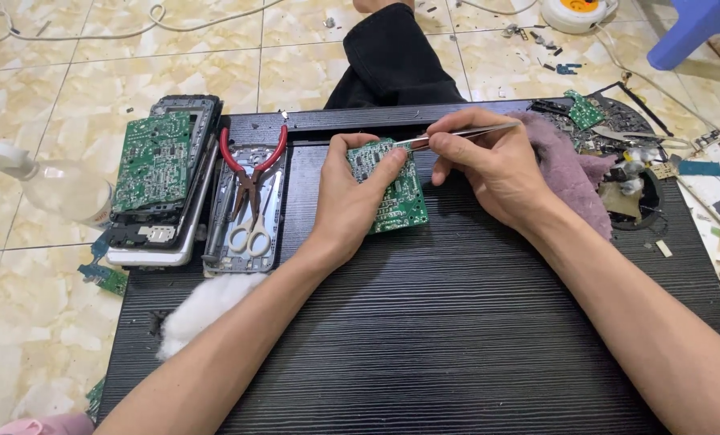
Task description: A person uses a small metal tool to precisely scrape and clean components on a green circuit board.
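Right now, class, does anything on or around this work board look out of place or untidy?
Yes. Broken electronic scraps clutter the black board's right corner, spilling onto the tiled floor. White cotton wadding overhangs its left edge.

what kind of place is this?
Likely an informal electronics repair spot on a tiled floor: left hand holds a green circuit board, right hand works tweezers, with red-handled pliers nearby.
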